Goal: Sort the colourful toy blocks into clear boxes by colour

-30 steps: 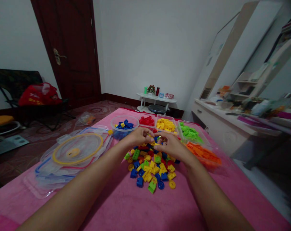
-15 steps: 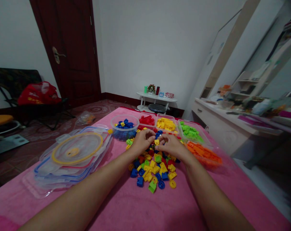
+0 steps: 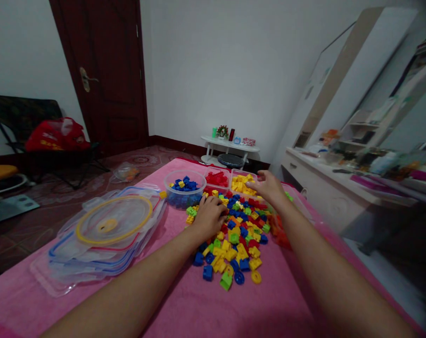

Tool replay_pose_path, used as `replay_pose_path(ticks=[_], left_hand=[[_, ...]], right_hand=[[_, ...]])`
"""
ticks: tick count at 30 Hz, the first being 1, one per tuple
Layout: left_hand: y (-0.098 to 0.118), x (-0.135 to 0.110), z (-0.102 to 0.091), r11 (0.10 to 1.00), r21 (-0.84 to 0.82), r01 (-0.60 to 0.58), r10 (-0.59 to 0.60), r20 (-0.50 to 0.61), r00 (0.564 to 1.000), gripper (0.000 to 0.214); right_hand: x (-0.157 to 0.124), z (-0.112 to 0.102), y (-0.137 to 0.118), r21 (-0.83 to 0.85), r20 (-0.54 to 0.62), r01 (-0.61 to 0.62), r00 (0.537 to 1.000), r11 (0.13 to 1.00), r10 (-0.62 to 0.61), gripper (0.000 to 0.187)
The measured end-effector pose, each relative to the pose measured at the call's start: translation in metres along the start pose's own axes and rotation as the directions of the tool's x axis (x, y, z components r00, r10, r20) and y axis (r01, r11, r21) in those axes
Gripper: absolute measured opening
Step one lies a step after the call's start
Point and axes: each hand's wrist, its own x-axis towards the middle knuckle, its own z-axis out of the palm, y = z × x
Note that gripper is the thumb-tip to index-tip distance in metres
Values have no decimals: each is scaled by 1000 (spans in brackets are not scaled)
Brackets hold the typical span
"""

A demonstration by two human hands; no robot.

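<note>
A heap of mixed red, yellow, blue and green bricks (image 3: 236, 239) lies on the pink cloth (image 3: 206, 310). My left hand (image 3: 209, 217) rests knuckles-up on the heap's near-left side, fingers curled down among the bricks; what they grip is hidden. My right hand (image 3: 269, 186) reaches across the heap and hovers at the clear box of yellow bricks (image 3: 241, 183), fingers loosely stretched with nothing seen in them. Behind the heap stand a round bowl of blue bricks (image 3: 184, 188) and a box of red bricks (image 3: 216, 178). My right forearm hides most of the green and orange boxes.
A stack of clear container lids (image 3: 107, 230) with coloured rims lies at the left of the cloth. Beyond the bed are a dark door (image 3: 103, 70), a folding chair with a red bag (image 3: 54, 136), a small white table (image 3: 230, 148) and a cluttered desk (image 3: 339, 178) at the right.
My hands, joined over the heap before, have parted. The right hand moved back and right to the yellow box; the left dropped onto the bricks. The heap spread wider.
</note>
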Motion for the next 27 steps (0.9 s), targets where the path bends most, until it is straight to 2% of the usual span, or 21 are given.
replay_pose_path(ticks=[1, 3, 6, 9, 13, 17, 22, 25, 27], left_hand=[[0, 0, 0, 1000, -1, -4, 4, 4, 1000, 14], [-1, -1, 1, 1000, 2, -9, 9, 1, 1000, 14], [-1, 1, 2, 999, 32, 19, -17, -78, 997, 30], [-1, 4, 3, 996, 75, 50, -38, -154, 987, 56], [-3, 8, 4, 992, 98, 74, -68, -65, 996, 68], [-4, 11, 3, 992, 107, 73, -76, 24, 997, 60], [-8, 16, -4, 1000, 17, 7, -7, 8, 1000, 36], [-10, 16, -8, 997, -80, 11, -10, 14, 1000, 31], [-10, 15, -10, 993, -117, 17, -21, -35, 999, 29]], right_hand=[[3, -1, 0, -23, -54, 12, 998, 1000, -13, 60], [0, 0, -1, -30, -61, 58, 996, 998, -60, 54], [-23, 12, 2, 46, 50, 137, 989, 990, -139, 35], [-49, 33, 9, 139, 149, 101, 981, 985, -121, 30], [-68, 54, 15, 200, 181, 66, 978, 978, -103, 31], [-70, 59, 16, 173, 163, 96, 979, 980, -124, 40], [-72, 59, 14, 145, 205, 175, 958, 974, -202, 56], [-74, 54, 11, 118, 205, 184, 957, 976, -206, 47], [-74, 51, 9, 90, 185, 170, 965, 981, -184, 35]])
